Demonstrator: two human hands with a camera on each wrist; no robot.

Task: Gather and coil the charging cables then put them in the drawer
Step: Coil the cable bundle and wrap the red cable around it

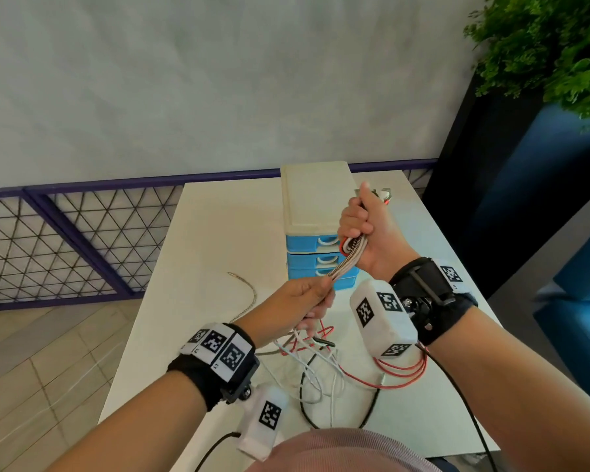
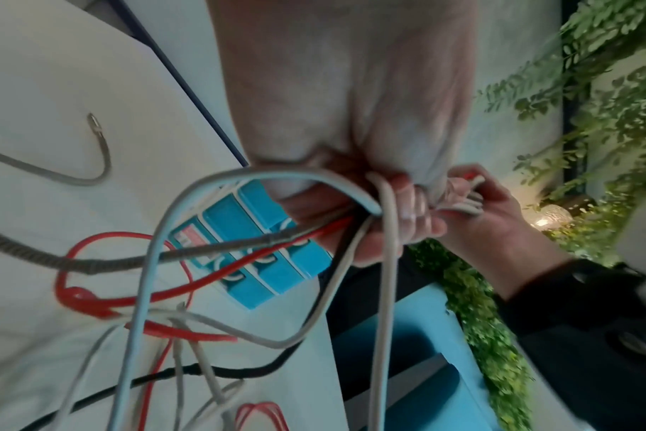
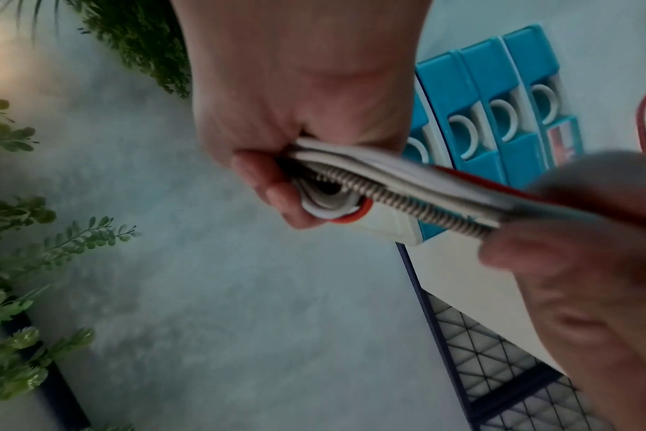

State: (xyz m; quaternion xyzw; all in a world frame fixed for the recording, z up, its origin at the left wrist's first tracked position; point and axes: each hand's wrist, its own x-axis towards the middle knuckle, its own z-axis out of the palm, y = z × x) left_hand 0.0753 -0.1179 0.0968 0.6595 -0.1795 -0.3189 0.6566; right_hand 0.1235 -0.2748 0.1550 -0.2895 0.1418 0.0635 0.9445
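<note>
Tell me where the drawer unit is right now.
In the head view the blue drawer unit stands at the table's far middle, all drawers shut, just behind the right hand.

Grey-white mottled wall (image 1: 201,80) behind white table (image 1: 218,233). Purple-framed mesh panel (image 1: 65,247) at wall base, left. Beige tiled floor (image 1: 48,369) below. Green plant (image 1: 552,46) top right over blue furniture (image 1: 542,206). Even soft light.

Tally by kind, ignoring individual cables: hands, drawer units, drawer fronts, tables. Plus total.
Hands: 2, left hand and right hand, both gripping the cable bundle
Drawer unit: 1
Drawer fronts: 4
Table: 1
Total: 8
</note>
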